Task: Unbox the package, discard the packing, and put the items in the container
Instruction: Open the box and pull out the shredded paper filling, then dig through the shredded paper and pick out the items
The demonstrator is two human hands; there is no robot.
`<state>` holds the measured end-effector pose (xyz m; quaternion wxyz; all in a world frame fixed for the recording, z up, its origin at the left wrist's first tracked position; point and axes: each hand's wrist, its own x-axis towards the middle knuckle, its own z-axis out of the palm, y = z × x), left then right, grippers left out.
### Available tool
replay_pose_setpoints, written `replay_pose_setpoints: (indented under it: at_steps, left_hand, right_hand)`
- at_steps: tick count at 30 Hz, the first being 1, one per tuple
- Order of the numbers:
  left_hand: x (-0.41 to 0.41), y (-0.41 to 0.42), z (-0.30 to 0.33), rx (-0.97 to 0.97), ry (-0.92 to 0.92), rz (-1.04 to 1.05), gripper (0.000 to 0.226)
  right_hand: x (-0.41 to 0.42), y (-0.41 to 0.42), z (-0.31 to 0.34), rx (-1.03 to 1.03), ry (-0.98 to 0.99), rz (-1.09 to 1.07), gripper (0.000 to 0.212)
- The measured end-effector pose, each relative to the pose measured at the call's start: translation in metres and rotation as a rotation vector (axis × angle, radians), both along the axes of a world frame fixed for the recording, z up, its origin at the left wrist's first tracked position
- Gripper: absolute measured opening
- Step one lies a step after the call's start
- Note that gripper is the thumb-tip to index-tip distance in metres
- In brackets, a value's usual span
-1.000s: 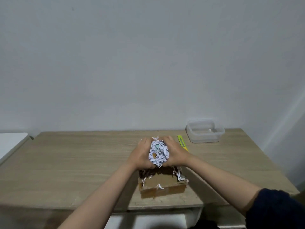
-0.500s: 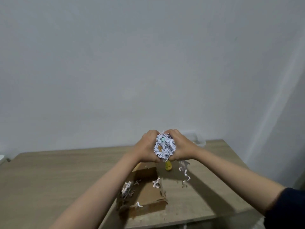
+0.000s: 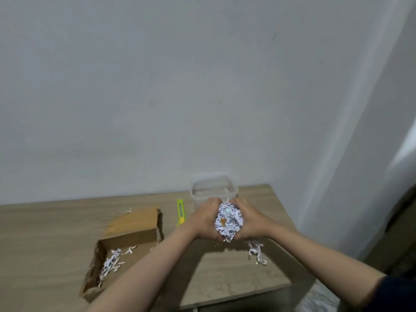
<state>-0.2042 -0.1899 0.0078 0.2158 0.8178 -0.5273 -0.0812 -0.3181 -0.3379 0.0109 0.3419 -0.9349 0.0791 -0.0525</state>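
A wad of shredded white paper packing (image 3: 229,220) is squeezed between my left hand (image 3: 206,219) and my right hand (image 3: 251,221), held above the wooden table (image 3: 227,273). A small orange-yellow spot shows inside the wad. A few strands (image 3: 256,253) dangle from under my right hand. The open cardboard box (image 3: 126,235) lies to the left on the table, with some shreds (image 3: 110,263) left inside. The clear plastic container (image 3: 213,188) stands just behind my hands at the table's back edge.
A yellow-green utility knife (image 3: 180,211) lies between the box and the container. The grey wall runs behind the table. The table's right edge is close to my right arm, with the floor beyond it.
Both hands have carried the wad of packing up out of the box and to the right, close to the container. The view has swung right, so the box now sits at the left.
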Motion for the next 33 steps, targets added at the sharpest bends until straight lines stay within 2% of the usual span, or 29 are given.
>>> replay_pose_setpoints:
  at_steps: [3, 9, 13, 16, 19, 22, 25, 29, 33]
  left_hand:
    - [-0.011, -0.014, -0.026, 0.051, 0.039, 0.027, 0.078]
    - [-0.023, -0.022, -0.062, 0.155, 0.105, 0.090, 0.082]
    - [-0.017, -0.019, -0.070, 0.170, 0.122, 0.087, 0.099]
    - [-0.016, -0.015, -0.071, 0.204, 0.038, 0.101, 0.115]
    - [-0.018, -0.008, -0.069, 0.157, 0.034, 0.162, 0.119]
    - [-0.022, 0.002, -0.068, 0.049, 0.010, 0.189, 0.117]
    - [-0.030, 0.011, -0.071, -0.050, -0.003, 0.160, 0.098]
    - [-0.040, 0.013, -0.081, -0.020, -0.085, 0.080, 0.068]
    - [-0.042, 0.020, -0.087, 0.052, -0.157, 0.096, 0.055]
  right_hand:
    - [-0.010, -0.014, -0.027, 0.066, 0.034, 0.000, 0.091]
    - [-0.013, -0.029, -0.065, 0.073, 0.155, 0.064, 0.093]
    - [-0.009, -0.037, -0.071, 0.040, 0.170, 0.099, 0.096]
    - [-0.011, -0.047, -0.068, -0.021, 0.198, 0.143, 0.110]
    - [-0.015, -0.055, -0.062, -0.071, 0.190, 0.111, 0.119]
    - [-0.024, -0.057, -0.058, -0.048, 0.131, 0.083, 0.118]
    - [-0.037, -0.049, -0.053, -0.018, 0.012, 0.069, 0.090]
    - [-0.046, -0.032, -0.063, -0.203, -0.117, 0.074, 0.042]
    - [-0.048, -0.025, -0.076, -0.271, -0.064, 0.050, 0.024]
